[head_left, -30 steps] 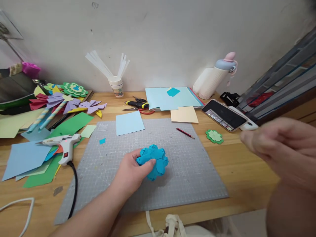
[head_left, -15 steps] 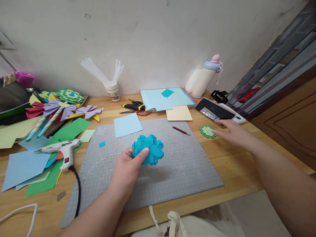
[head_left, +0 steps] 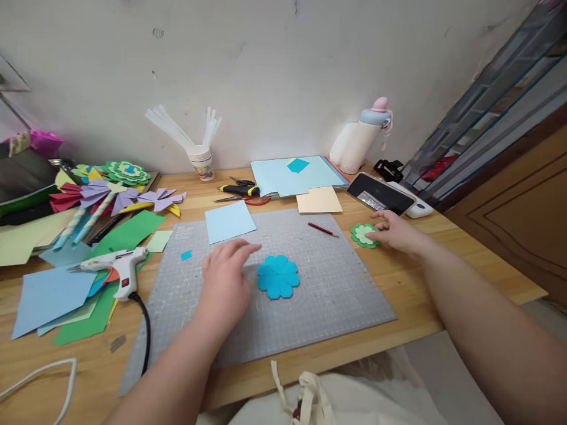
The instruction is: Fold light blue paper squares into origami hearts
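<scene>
A blue paper flower (head_left: 279, 276) lies flat on the grey cutting mat (head_left: 336, 301). Just left of it hovers my left hand (head_left: 228, 280), holding nothing, its index finger stretched out past the others and apart from the petals. On the wood beside the mat's right edge is a layered green paper flower (head_left: 361, 235), dark green below and pale green on top. My right hand (head_left: 396, 233) has its thumb and fingers closed at this flower's right edge. The flower still appears to rest on the table.
At left are a glue gun (head_left: 121, 268), coloured paper sheets (head_left: 53, 298) and folded paper flowers (head_left: 128, 198). Behind the mat stand a paper cup (head_left: 201, 162) with white strips, a utility knife (head_left: 239, 190) and a bottle (head_left: 365, 141). A pencil (head_left: 323, 230) and a phone (head_left: 383, 195) lie rightward.
My left hand has put the blue flower down on the mat and let go, drawing back leftward. My right hand has reached the green flower and closed on its edge.
</scene>
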### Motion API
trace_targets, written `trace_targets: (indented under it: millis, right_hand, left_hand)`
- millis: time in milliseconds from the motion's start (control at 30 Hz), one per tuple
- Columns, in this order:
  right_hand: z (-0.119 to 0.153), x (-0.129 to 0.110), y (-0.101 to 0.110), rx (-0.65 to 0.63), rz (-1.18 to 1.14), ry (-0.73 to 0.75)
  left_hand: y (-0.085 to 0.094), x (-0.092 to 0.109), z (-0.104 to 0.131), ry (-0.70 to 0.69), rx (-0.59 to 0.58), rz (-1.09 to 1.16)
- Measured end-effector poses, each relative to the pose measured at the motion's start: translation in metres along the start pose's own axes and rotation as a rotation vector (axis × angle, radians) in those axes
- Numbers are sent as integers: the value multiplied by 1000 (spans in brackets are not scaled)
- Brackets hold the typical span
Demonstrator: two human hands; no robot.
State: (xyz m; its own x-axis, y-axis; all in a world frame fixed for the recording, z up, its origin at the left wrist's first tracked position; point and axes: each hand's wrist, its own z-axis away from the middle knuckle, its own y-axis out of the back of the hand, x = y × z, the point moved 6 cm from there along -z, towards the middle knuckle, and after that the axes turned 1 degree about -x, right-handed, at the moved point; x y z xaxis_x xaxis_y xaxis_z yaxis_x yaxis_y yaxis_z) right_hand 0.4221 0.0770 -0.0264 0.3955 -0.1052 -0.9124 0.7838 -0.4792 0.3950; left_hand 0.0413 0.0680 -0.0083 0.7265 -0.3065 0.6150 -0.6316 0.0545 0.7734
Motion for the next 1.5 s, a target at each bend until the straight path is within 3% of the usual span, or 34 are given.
trace_targets:
  millis: [100, 200, 333, 567, 767, 867, 1000, 1100, 1200, 1300, 1400, 1500]
  right_hand:
    - [2, 10, 4, -48, -70, -78]
    - [5, 17, 3, -104, -149, -150]
    - [23, 4, -11, -194, -294, -166]
    - [75, -49, -92, -569, -484, -215]
    - [77, -70, -166, -762, -520, -222]
    - [77, -68, -187, -800, -560, -241]
    - [78, -59, -192, -821, -683, -285]
    - [78, -54, -188, -846, -770, -332]
    - [76, -51, -187, -849, -818, -382]
    - [75, -50, -189, -847, -843, -418]
    - [75, -50, -190, -850, -858, -438]
    - [77, -51, -189, -859, -864, -445]
  left_hand:
    - [1, -6, -4, 28, 1, -88]
    - [-13, -4, -3, -19, -87, -127]
    - [-33, 5, 3, -142, -207, -167]
    - [-41, 11, 5, -184, -214, -261]
    - [-26, 7, 10, -15, -67, -369]
    - [-22, 4, 20, 9, -67, -406]
    - [-21, -3, 37, -12, -127, -431]
    - [4, -17, 43, 35, -80, -464]
    - [69, -52, 44, 428, 167, -689]
    - [112, -79, 39, 575, 183, -781]
    - [121, -101, 31, 618, 105, -810]
    - [119, -119, 27, 712, 117, -846]
